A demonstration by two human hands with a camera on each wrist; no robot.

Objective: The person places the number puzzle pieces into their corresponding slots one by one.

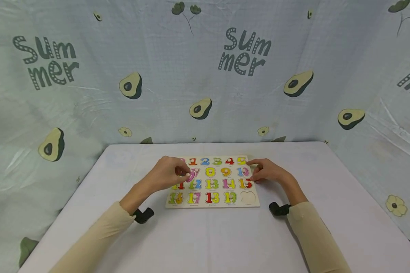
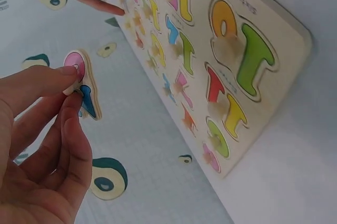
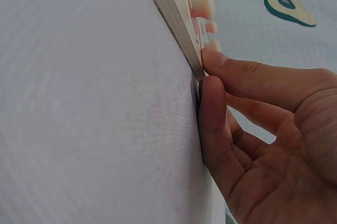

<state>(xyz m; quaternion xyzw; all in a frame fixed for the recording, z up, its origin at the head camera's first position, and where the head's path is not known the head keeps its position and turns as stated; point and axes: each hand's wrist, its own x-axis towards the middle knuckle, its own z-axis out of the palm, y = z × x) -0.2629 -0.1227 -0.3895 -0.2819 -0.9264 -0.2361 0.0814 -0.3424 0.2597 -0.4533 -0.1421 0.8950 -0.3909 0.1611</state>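
Observation:
A wooden number puzzle board [image 1: 256, 201] lies flat on the table, its colourful number pieces fitted with small knobs. Its lower right recess [image 1: 248, 197] shows bare wood. Above the board's left part, my left hand [image 1: 167, 172] pinches the knob of a pink and blue number piece [image 2: 87, 98] between thumb and fingertips. The piece is tilted on edge and clear of the board. At the board's right edge is my right hand [image 1: 268, 170]; in the right wrist view its thumb [image 3: 216, 61] lies on the top face and a finger [image 3: 213, 103] at the edge below.
The board rests on a white-covered table [image 1: 205, 239]. Behind it hangs a pale curtain [image 1: 157, 121] printed with avocados and lettering. Each wrist carries a black camera mount, the left one [image 1: 144, 216] low beside the board's left side.

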